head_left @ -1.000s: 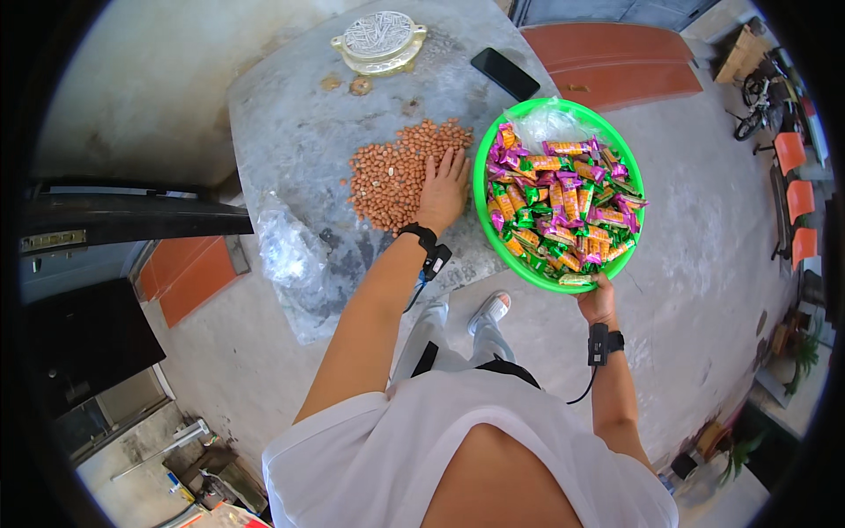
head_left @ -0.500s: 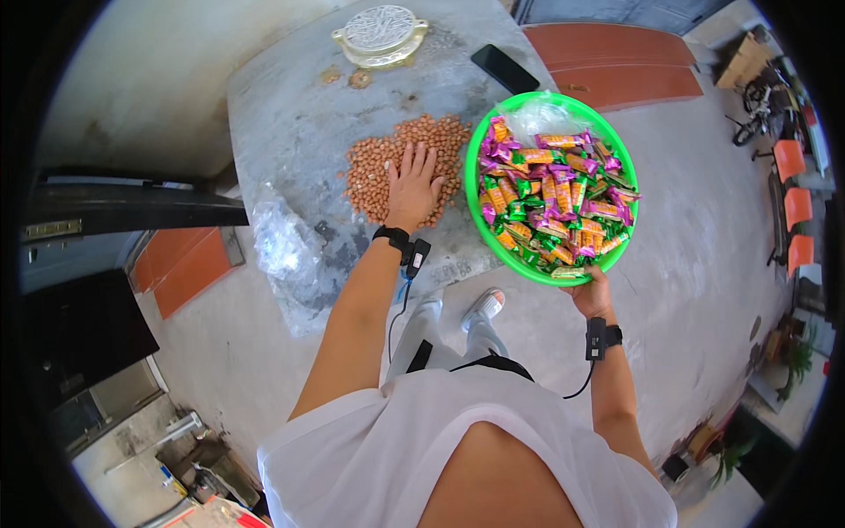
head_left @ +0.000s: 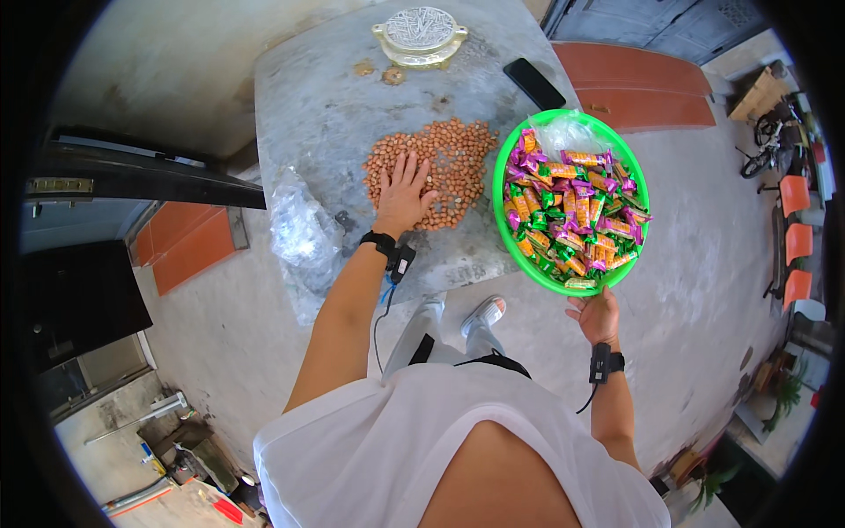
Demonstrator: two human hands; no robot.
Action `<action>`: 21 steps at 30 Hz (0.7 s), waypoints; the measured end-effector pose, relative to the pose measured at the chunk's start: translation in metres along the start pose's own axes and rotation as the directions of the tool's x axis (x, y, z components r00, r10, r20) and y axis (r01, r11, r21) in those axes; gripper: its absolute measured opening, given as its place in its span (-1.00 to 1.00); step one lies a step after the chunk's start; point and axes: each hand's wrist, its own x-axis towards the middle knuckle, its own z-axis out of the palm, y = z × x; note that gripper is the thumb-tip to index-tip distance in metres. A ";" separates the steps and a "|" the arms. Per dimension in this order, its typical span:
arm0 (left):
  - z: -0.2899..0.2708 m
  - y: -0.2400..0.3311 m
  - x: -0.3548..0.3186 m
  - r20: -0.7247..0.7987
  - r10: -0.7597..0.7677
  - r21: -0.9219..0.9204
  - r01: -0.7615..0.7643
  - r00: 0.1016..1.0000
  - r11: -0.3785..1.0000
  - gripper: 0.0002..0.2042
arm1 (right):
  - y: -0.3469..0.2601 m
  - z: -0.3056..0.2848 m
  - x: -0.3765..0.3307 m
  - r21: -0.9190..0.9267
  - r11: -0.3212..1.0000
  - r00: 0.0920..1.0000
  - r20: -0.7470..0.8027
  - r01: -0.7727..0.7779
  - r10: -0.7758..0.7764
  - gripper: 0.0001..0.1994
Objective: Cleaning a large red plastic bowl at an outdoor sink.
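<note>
My left hand (head_left: 403,195) lies palm down on a spread of reddish-brown shelled peanuts (head_left: 457,141), its fingers straight and a little apart. Bare grey tabletop shows between the nuts to the right of my fingers. Over the table's right edge juts a round, bright green plastic basin (head_left: 501,232), full of wrapped candies (head_left: 576,207) in purple, orange and green. My right hand (head_left: 599,319) has the basin's near rim, thumb at the rim and fingers curled lower down, partly hidden. A clear plastic bag (head_left: 568,134) is tucked among the candies at the far side.
The grey stone table (head_left: 326,84) bears a lidded ornate dish (head_left: 421,37) at the far end, a black phone (head_left: 534,84) and crumpled clear plastic (head_left: 301,231) at the left edge. A dark door edge (head_left: 158,172) reaches close on the left. Orange chairs (head_left: 795,194) stand far right.
My left hand has slid left over the peanuts, which lie more spread out with gaps. My right hand sits slightly lower at the basin's rim, more of its fingers showing. The view has shifted.
</note>
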 end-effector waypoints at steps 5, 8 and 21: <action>-0.004 -0.004 0.007 -0.104 0.003 -0.057 -0.009 0.995 0.998 -0.42 | -0.001 0.003 -0.021 -0.223 0.966 0.990 0.029 -0.128 0.137 -0.35; -0.012 0.006 0.039 -0.124 0.037 -0.130 -0.053 0.992 0.990 -0.44 | 0.005 0.005 -0.037 -0.344 0.933 0.994 -0.060 -0.111 0.096 -0.35; -0.014 0.089 0.251 0.247 0.536 -0.004 -0.552 0.807 0.834 -0.28 | 0.043 -0.065 -0.108 -0.118 0.993 0.937 -0.347 -0.004 -0.037 -0.40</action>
